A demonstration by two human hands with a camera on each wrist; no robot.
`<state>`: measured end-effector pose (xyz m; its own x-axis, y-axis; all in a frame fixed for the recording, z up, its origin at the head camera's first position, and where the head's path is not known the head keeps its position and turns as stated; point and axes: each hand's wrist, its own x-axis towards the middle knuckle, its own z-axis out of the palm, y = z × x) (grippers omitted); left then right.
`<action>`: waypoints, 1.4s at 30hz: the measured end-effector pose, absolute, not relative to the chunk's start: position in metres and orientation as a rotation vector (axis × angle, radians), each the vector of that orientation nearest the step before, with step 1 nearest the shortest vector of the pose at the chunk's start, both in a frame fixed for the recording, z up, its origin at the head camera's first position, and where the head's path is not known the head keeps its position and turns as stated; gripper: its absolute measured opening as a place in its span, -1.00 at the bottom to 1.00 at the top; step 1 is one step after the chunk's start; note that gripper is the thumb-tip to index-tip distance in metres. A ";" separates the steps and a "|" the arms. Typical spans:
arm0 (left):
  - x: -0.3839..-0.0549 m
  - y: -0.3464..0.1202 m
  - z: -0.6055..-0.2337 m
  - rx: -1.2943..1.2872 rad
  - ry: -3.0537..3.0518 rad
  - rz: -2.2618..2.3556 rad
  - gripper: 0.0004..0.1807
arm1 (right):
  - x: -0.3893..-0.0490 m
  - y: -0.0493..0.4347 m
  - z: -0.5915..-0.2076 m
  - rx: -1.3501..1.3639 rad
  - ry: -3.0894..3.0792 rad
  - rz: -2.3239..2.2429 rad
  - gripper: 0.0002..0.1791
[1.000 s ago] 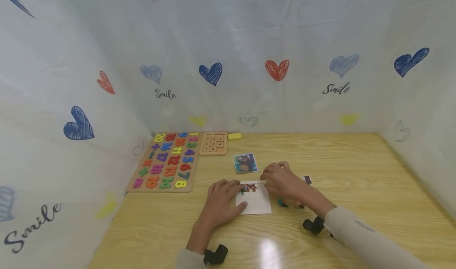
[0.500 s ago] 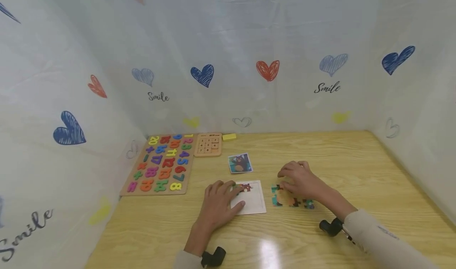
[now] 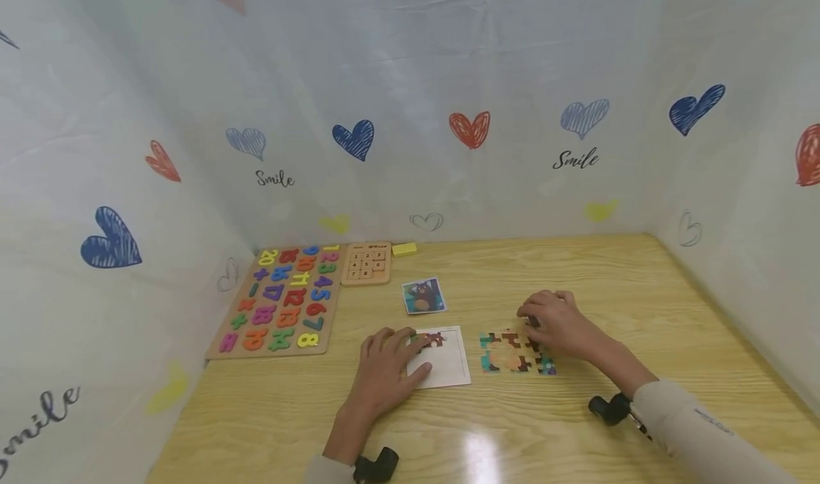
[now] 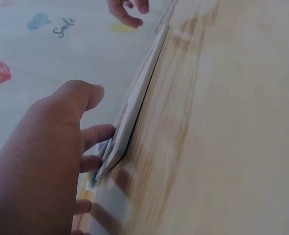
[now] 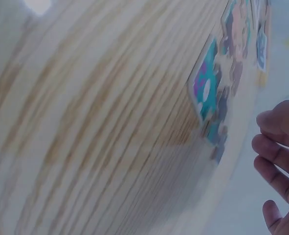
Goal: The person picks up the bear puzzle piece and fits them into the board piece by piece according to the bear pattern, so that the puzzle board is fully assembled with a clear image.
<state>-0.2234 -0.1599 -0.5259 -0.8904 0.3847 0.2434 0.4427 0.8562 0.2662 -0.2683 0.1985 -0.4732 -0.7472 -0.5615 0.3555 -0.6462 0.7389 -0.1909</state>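
Note:
My left hand [image 3: 384,377] lies over the left side of a white puzzle board [image 3: 448,363], its fingers spread. In the left wrist view, fingertips of the left hand [image 4: 41,142] meet the tilted-looking edge of the board [image 4: 137,105]. A brown puzzle piece [image 3: 437,339] sits in the board's upper part, partly covered by a finger. My right hand [image 3: 560,325] hovers at the upper right of loose puzzle pieces [image 3: 506,359], fingers bent, above a dark piece by the fingertips. The right wrist view shows the right hand [image 5: 283,152] with no piece visible in it.
A bear picture card [image 3: 423,296] lies behind the board. At the back left are a number board [image 3: 282,302], a wooden number slide puzzle [image 3: 366,264] and a yellow block [image 3: 404,250]. A curtain with hearts surrounds the table.
My right hand has moved from the board's right edge over to the loose pieces, uncovering them. The left hand has stayed on the board while the head view shifted.

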 end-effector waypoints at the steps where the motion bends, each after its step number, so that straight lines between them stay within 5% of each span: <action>1: -0.223 -0.160 -0.526 -0.644 -2.844 -0.471 -0.41 | -0.269 0.200 -0.474 0.930 -2.680 0.434 -0.78; 42: -0.225 -0.160 -0.526 -0.647 -2.853 -0.516 -0.43 | -0.292 0.226 -0.488 0.902 -2.748 0.349 -0.78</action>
